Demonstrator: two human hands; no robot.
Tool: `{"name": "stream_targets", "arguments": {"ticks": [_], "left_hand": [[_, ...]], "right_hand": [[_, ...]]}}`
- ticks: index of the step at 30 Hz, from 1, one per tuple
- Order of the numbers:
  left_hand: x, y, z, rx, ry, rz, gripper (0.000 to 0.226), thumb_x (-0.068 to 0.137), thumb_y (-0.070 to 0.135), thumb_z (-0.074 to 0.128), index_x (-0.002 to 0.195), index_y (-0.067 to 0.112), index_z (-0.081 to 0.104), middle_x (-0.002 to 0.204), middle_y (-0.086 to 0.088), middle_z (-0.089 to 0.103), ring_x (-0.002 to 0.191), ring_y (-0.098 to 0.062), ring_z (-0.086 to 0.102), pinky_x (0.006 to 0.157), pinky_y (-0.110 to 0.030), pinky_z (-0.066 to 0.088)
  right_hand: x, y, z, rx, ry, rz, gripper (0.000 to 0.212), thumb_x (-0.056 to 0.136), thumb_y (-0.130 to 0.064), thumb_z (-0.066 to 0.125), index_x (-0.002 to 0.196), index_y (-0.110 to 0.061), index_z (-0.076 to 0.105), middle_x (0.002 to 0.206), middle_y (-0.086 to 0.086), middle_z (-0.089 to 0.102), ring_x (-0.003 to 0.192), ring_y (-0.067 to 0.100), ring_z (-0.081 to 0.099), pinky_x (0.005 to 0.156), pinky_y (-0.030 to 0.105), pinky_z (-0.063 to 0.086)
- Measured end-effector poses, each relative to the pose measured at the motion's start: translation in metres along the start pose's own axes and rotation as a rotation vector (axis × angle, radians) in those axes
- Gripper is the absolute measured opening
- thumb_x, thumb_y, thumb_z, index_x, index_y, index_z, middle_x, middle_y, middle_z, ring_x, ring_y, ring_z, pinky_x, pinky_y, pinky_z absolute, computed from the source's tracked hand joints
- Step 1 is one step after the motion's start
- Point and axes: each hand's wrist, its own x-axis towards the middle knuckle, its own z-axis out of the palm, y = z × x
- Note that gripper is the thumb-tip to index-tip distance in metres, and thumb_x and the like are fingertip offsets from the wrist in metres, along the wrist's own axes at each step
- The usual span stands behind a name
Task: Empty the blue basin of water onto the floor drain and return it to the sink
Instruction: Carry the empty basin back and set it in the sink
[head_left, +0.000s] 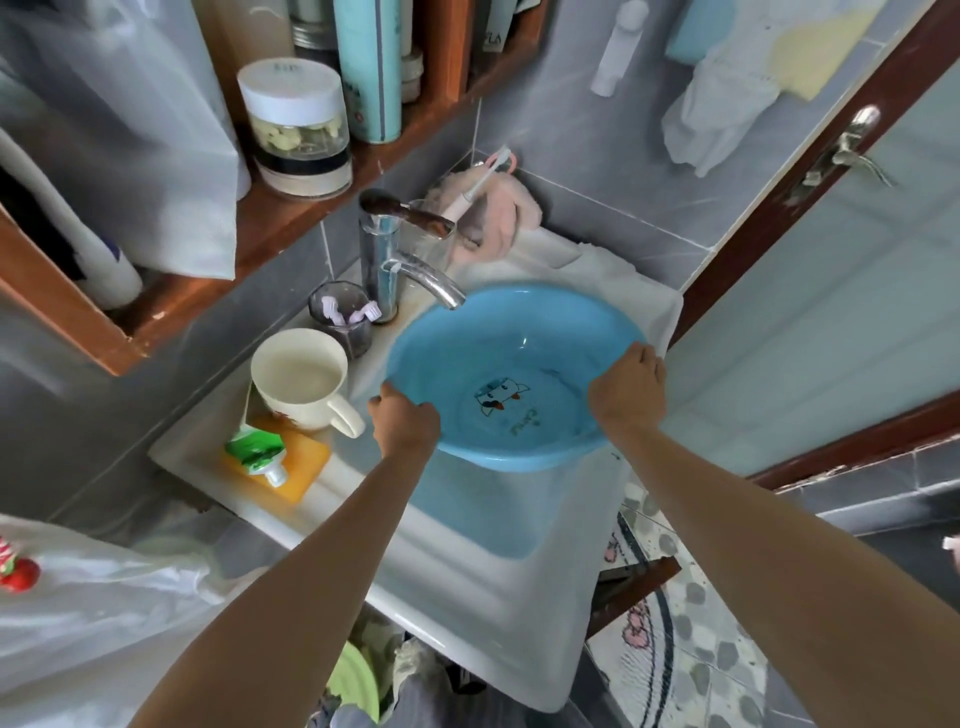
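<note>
Blue plastic, the basin (519, 332) is held between both hands over the white sink (483, 613), its far rim just under the chrome tap (415, 270). The left hand (402, 418) is closed on the near-left rim; the right hand (631, 387) is closed on the right rim. The basin tilts slightly, its near edge lifted clear of the sink. A small cartoon print (501, 397) shows on its bottom through shallow clear water. A cream mug (301, 379) stands just left of it.

Perhaps "Cute" inside the blue basin (452, 332), otherwise illegible.
</note>
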Motion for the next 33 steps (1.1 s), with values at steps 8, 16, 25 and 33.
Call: {"name": "stream_targets", "arguments": {"ticks": [8, 16, 25, 33], "left_hand": [[0.014, 0.005, -0.016, 0.132, -0.093, 0.148, 0.076, 0.086, -0.002, 0.040, 0.151, 0.009, 0.003, 0.156, -0.019, 0.011, 0.140, -0.038, 0.024, 0.113, -0.040, 0.025], [-0.019, -0.020, 0.012, 0.925, -0.181, 0.862, 0.053, 0.095, 0.039, 0.032, 0.144, 0.019, 0.033, 0.154, -0.005, 0.032, 0.147, -0.022, 0.018, 0.118, -0.047, 0.006], [-0.018, -0.042, 0.003, 0.966, -0.740, 0.739, 0.046, 0.088, 0.040, 0.056, 0.132, 0.029, 0.054, 0.131, 0.001, 0.061, 0.122, -0.020, 0.054, 0.103, -0.033, 0.041], [0.009, -0.038, -0.022, 0.973, -0.362, 0.660, 0.055, 0.081, 0.034, 0.063, 0.135, 0.034, 0.049, 0.158, 0.003, 0.019, 0.149, -0.022, -0.002, 0.117, -0.053, -0.004]], "right_hand": [[-0.025, 0.011, 0.041, -0.017, -0.186, -0.072, 0.049, 0.091, -0.011, 0.037, 0.140, -0.005, 0.037, 0.144, 0.016, 0.040, 0.135, 0.034, 0.031, 0.110, 0.041, 0.029], [-0.037, 0.046, 0.064, -0.290, -0.134, -0.461, 0.042, 0.096, -0.029, 0.033, 0.097, -0.009, 0.070, 0.113, 0.005, 0.069, 0.133, 0.020, 0.042, 0.119, 0.041, 0.009], [-0.049, 0.061, 0.059, -0.226, 0.046, -0.711, 0.025, 0.084, -0.022, 0.059, 0.070, -0.008, 0.074, 0.075, 0.004, 0.075, 0.095, 0.024, 0.068, 0.111, 0.051, 0.031], [-0.063, 0.041, 0.063, -0.075, 0.148, -0.751, 0.027, 0.077, -0.022, 0.057, 0.053, -0.017, 0.067, 0.047, -0.005, 0.064, 0.055, 0.019, 0.062, 0.079, 0.029, 0.033]]}}
